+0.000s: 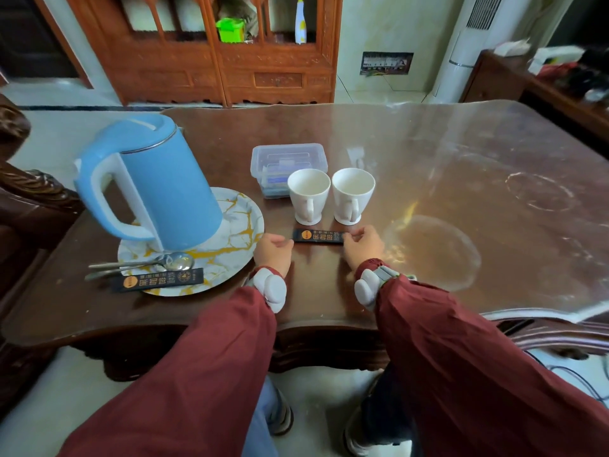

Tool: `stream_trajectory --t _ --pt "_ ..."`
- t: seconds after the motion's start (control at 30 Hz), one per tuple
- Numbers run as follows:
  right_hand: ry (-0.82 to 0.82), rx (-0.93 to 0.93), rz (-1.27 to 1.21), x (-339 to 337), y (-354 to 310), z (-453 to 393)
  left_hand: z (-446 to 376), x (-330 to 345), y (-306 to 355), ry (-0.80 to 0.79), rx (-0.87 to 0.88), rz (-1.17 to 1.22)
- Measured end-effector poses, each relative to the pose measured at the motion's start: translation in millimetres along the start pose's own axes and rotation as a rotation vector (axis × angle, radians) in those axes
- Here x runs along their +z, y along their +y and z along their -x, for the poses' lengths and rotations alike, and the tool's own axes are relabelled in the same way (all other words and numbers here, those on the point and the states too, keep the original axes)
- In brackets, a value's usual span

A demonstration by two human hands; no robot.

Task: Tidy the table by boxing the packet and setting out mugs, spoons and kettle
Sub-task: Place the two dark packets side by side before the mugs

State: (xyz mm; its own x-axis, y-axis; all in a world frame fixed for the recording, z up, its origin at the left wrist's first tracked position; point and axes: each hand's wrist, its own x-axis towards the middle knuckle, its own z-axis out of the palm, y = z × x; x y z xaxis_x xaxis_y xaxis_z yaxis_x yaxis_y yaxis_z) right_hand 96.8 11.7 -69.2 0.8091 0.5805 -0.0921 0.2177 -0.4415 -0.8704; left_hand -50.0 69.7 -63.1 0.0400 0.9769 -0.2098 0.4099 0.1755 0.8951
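- Red sleeves (204, 364) fill the foot of the head view, each ending at a grey wrist device (272, 288); both reach over the near edge of the dark wooden table (461, 159)
- Between the two hands lies a black packet (318, 236), flat on the table and lengthwise left to right; it sits just in front of the mugs
- left hand (273, 250) is at the packet's left end; its fingers are curled and the fingertips meet that end, seemingly pinching it, though the grip itself is turned away from the camera
- right hand (364, 244) is at the packet's right end; thumb and fingers (350, 237) are curled close together and pinch that end
- two white mugs (308, 196) stand upright side by side, handles toward the person, just beyond the packet
- clear plastic box (287, 166) stands lidless behind the left mug, touching or nearly so
- to the left, a blue kettle (148, 183) stands on a marbled plate (244, 232); two spoons (141, 263) and a second black packet (158, 280) lie across the plate's near rim
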Motion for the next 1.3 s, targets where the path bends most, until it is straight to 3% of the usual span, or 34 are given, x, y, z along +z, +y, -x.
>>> stream_trajectory --t 0.53,0.93,1.1,1.3 --pt "-0.396 -0.21 0.026 74.1 -74.9 104.1 0.9 -126.2 -33.5 0.262 -0.014 0.076" --pt "-0.539 -0.291 0.127 126.2 -83.6 134.0 -12.8 -201.9 -75.7 0.684 -0.108 0.12" --pt "-0.638 -0.348 0.195 143.8 -90.4 142.6 -14.9 -210.3 -86.2 0.681 -0.256 0.091" --pt "-0.693 -0.384 0.342 157.4 -93.5 143.2 -26.8 -215.1 -95.6 0.581 -0.181 0.129"
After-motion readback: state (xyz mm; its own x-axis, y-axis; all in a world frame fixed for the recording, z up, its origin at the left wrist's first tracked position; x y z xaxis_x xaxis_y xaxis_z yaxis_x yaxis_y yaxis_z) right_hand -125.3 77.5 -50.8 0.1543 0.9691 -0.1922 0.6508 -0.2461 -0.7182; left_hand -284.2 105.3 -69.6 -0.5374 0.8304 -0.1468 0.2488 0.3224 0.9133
